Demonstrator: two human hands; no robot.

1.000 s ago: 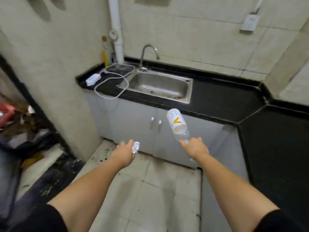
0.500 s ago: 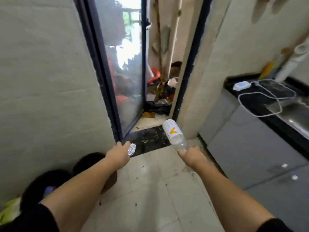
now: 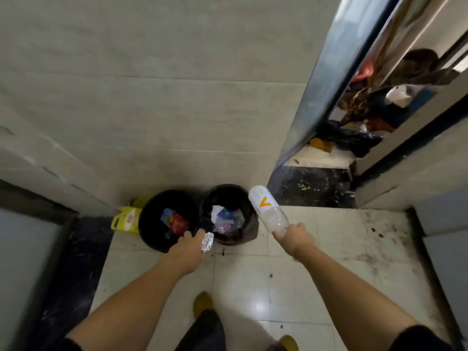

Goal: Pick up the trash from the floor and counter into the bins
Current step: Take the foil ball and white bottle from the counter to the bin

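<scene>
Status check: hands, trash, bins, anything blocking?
Left hand grips foil wad; right hand holds plastic bottle. Both bins open, part-filled. Nothing blocking.

Both bin mouths are open from above. The left bin (image 3: pixel 167 219) stands touching the right bin (image 3: pixel 228 214), both against the wall (image 3: pixel 177 110). A yellow jug (image 3: pixel 126 220) blocks the left bin's far side. Bare floor (image 3: pixel 316 239) lies right of the right bin.
</scene>
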